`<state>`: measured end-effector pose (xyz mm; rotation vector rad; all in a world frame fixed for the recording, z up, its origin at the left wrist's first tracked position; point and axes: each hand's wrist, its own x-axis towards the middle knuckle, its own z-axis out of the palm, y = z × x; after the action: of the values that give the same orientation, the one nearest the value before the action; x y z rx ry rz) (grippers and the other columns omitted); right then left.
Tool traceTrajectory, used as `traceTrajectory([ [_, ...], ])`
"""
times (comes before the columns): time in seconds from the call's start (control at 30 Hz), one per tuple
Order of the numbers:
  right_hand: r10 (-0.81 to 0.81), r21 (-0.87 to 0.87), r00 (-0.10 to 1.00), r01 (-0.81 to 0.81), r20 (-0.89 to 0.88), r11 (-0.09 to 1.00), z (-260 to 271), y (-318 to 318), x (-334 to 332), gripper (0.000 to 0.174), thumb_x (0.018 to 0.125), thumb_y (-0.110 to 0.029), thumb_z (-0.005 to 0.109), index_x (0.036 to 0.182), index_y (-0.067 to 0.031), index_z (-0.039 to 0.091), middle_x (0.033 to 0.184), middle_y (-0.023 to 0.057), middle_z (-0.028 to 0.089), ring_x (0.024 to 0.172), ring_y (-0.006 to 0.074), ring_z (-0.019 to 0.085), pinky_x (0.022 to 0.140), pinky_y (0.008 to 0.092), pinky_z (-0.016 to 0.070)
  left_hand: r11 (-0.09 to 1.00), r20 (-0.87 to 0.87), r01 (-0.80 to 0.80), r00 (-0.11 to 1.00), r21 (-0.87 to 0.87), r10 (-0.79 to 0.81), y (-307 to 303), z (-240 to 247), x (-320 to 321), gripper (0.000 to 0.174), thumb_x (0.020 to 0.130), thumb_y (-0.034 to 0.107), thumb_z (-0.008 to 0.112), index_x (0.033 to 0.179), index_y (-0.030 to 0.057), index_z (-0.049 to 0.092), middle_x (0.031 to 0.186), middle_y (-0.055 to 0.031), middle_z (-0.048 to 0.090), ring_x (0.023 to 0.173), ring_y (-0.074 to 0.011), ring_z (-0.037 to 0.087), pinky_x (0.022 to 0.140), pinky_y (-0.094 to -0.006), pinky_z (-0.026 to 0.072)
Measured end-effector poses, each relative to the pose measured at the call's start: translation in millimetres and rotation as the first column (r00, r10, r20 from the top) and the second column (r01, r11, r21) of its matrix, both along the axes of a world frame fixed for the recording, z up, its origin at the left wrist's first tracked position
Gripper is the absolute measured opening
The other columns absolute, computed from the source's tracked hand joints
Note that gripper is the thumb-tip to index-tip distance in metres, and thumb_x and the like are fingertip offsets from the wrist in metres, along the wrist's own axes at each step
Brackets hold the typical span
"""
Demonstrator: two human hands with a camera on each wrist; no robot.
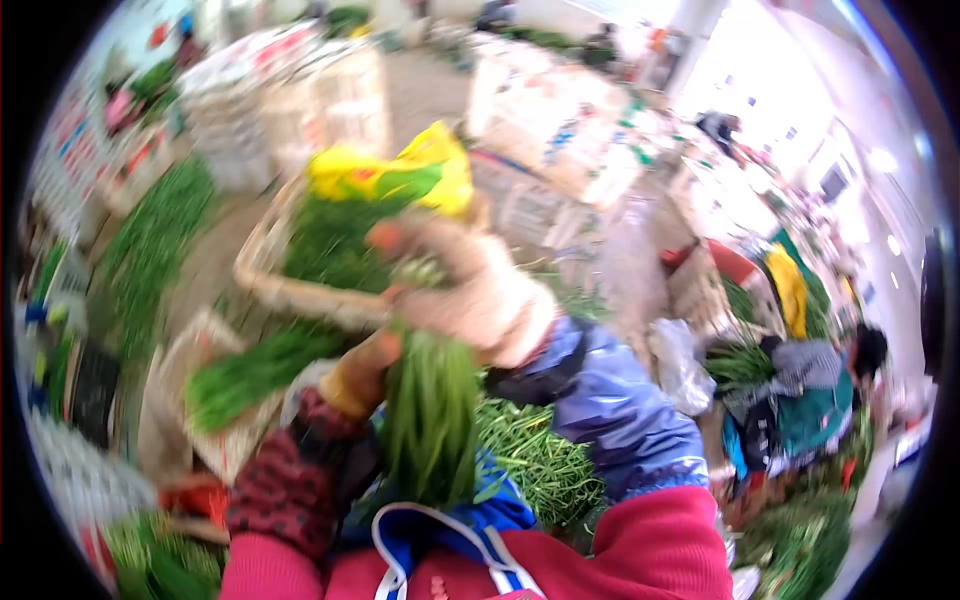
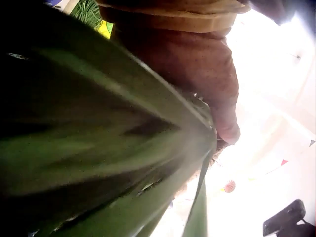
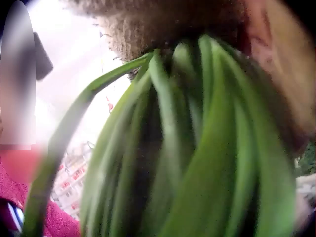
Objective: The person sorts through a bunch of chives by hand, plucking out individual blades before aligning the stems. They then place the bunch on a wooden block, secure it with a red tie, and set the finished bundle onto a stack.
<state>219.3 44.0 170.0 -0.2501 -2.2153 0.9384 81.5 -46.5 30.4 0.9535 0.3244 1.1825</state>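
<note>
A bunch of green chives [image 1: 432, 415] hangs leaves-down in front of the person's chest, its pale stalk ends bundled at the top. The right hand [image 1: 485, 295], in a light knitted glove, curls its fingers round the stalk ends. Just below, the left hand [image 1: 365, 375] grips the same bunch from the side. Up close in the left wrist view, the left thumb [image 2: 222, 106] presses where the chives [image 2: 113, 143] gather. In the right wrist view the knitted glove [image 3: 163, 24] covers the top of the bunch, and long flat leaves [image 3: 212, 148] spread down from it.
Ahead stands a crate [image 1: 265, 290] of greens with a yellow bag [image 1: 440, 165] on its far side. Another bunch of greens [image 1: 265, 370] lies on a sack at left. Loose greens [image 1: 545, 460] lie near the lap. A crouching person [image 1: 810, 390] is at right.
</note>
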Motion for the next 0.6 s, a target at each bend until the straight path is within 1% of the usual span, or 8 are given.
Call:
traceTrajectory([
  [0.03,0.079,-0.045,0.995,-0.077,0.061,0.996,1.6,2.3,4.3,0.041,0.075,-0.004,0.073,0.115,-0.004,0.066,0.104,0.0121,0.069,0.098,0.0216,0.067,0.088,0.0331,0.0527,0.994,-0.047,-0.106,0.993,0.002,0.106,-6.6,11.0,1.4,0.105,0.075,0.076,0.063,0.148,0.0072,0.035,0.141,-0.01,0.05,0.127,-0.0247,0.05,0.105,-0.0427,0.0443],
  [0.07,0.101,0.065,0.995,-0.102,0.012,0.993,-3.9,4.9,4.2,0.039,0.075,-0.007,0.074,0.113,-0.004,0.066,0.102,0.0142,0.069,0.097,0.025,0.068,0.086,0.0348,0.0533,0.995,-0.021,-0.1,0.995,0.014,0.1,-8.7,17.7,4.7,0.105,0.074,0.076,0.064,0.149,0.0084,0.034,0.144,-0.0081,0.047,0.13,-0.0235,0.048,0.106,-0.0417,0.0434],
  [0.1,0.124,0.108,0.992,-0.124,0.006,0.986,-6.8,4.0,5.1,0.034,0.077,-0.008,0.073,0.11,-0.0034,0.066,0.098,0.0155,0.068,0.094,0.03,0.067,0.083,0.0368,0.0537,0.997,0.104,-0.056,0.993,-0.058,0.061,-8.9,16.1,4.0,0.097,0.075,0.057,0.078,0.148,0.0089,0.035,0.138,-0.0091,0.053,0.125,-0.0259,0.053,0.105,-0.042,0.0447],
  [0.17,0.154,0.198,0.987,-0.161,0.052,0.967,-6.8,2.5,5.6,0.019,0.082,-0.01,0.066,0.1,-0.0031,0.063,0.089,0.0149,0.065,0.087,0.036,0.064,0.076,0.0418,0.0522,0.998,0.047,-0.052,0.997,-0.044,0.054,-9.0,7.2,4.5,0.099,0.076,0.054,0.079,0.149,0.0084,0.03,0.142,-0.008,0.048,0.127,-0.0256,0.05,0.104,-0.0419,0.0446],
  [0.23,0.192,0.216,0.981,-0.191,0.015,0.958,-12.2,3.0,6.6,0.018,0.083,-0.011,0.063,0.099,-0.0033,0.062,0.088,0.0133,0.064,0.087,0.036,0.063,0.077,0.0424,0.0511,0.991,-0.096,-0.119,0.989,-0.054,0.114,-9.0,14.3,1.5,0.094,0.075,0.04,0.082,0.148,0.007,0.033,0.14,-0.009,0.051,0.125,-0.0265,0.052,0.104,-0.0416,0.0449],
  [0.33,0.186,0.343,0.979,-0.205,0.087,0.917,-6.2,7.7,9.6,0.022,0.081,-0.012,0.062,0.101,-0.0032,0.061,0.09,0.0132,0.063,0.087,0.0361,0.062,0.079,0.0422,0.0506,0.971,0.007,-0.078,0.997,-0.228,0.082,-13.7,15.4,2.0,0.087,0.071,0.023,0.08,0.145,0.0045,0.038,0.135,-0.0103,0.054,0.122,-0.0279,0.055,0.102,-0.042,0.046],
  [0.43,0.235,0.36,0.972,-0.229,0.029,0.904,-17.0,13.4,3.5,0.024,0.079,-0.011,0.062,0.102,-0.003,0.06,0.091,0.0143,0.062,0.087,0.0363,0.061,0.08,0.0423,0.0503,0.953,0.064,-0.155,0.982,-0.261,0.178,-14.2,21.7,7.8,0.07,0.07,0.015,0.069,0.134,-0.0013,0.048,0.124,-0.0171,0.062,0.109,-0.0331,0.064,0.095,-0.0448,0.0533],
  [0.6,0.219,0.232,0.951,-0.268,0.217,0.935,-35.7,15.1,5.7,0.038,0.082,-0.013,0.062,0.118,-0.0014,0.059,0.105,0.0168,0.062,0.099,0.0362,0.062,0.084,0.0425,0.0509,0.967,0.078,-0.096,0.99,-0.236,0.118,-17.5,-0.9,-6.8,0.079,0.068,0.012,0.076,0.14,0.0014,0.044,0.131,-0.0135,0.058,0.117,-0.0307,0.059,0.1,-0.0433,0.0485],
])
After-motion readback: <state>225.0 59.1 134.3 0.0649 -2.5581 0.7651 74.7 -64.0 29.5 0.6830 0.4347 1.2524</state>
